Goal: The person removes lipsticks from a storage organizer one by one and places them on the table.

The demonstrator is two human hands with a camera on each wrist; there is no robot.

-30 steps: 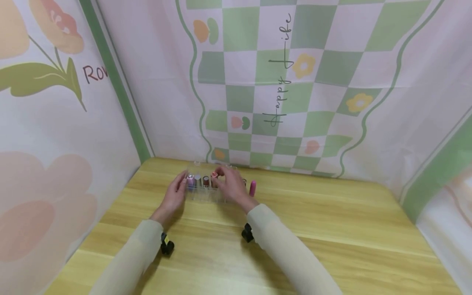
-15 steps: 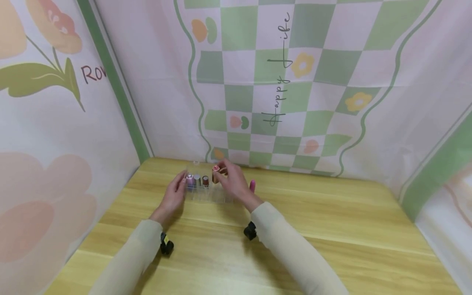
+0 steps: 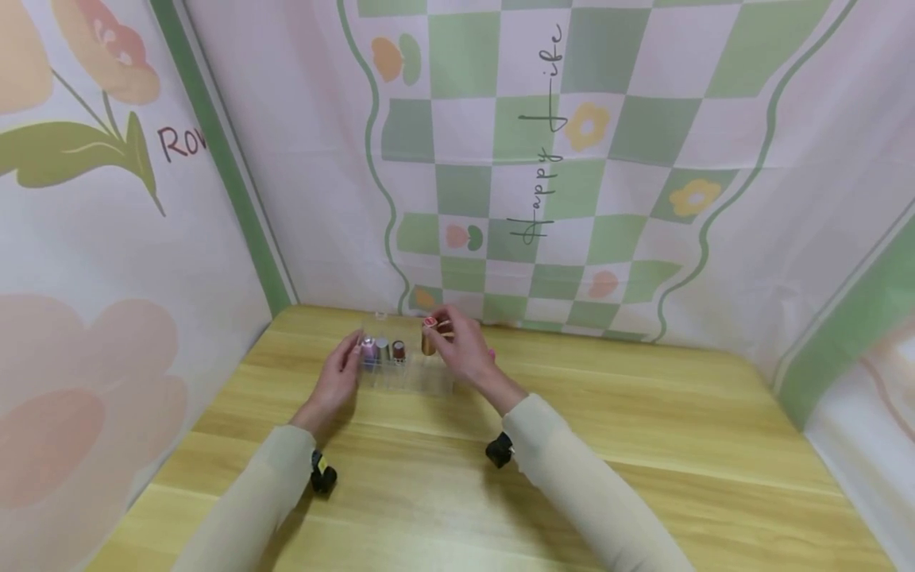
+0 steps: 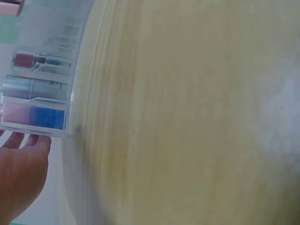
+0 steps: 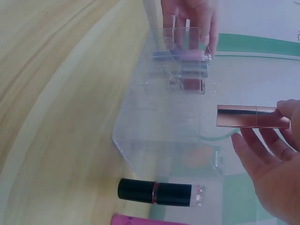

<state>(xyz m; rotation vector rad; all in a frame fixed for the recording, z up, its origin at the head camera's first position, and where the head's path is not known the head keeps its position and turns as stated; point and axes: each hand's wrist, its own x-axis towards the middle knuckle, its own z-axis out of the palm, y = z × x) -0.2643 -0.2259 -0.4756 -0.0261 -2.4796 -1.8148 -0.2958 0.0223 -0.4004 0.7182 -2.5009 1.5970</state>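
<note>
A clear lipstick organizer [image 3: 429, 383] stands near the far edge of the table, its left end held by my left hand [image 3: 336, 379]. Through its wall show a pink-and-blue tube [image 4: 33, 116], a silver tube [image 4: 35, 87] and a small tube with a dark red cap [image 3: 399, 350]. Above the organizer's right part, my right hand [image 3: 461, 349] pinches a shiny rose-gold lipstick [image 5: 253, 116] by its red-topped end. In the right wrist view its lower end hangs outside the compartments, apart from the other tubes.
Beyond the organizer's right end stands a black lipstick [image 5: 154, 192] with a clear-tipped end, and beside it a magenta tube [image 5: 140, 220]. A printed curtain [image 3: 543, 175] hangs right behind the wooden table [image 3: 443, 492].
My right hand has lifted the rose-gold lipstick up out of the organizer and moved it slightly right. My left hand stays at the organizer's left end.
</note>
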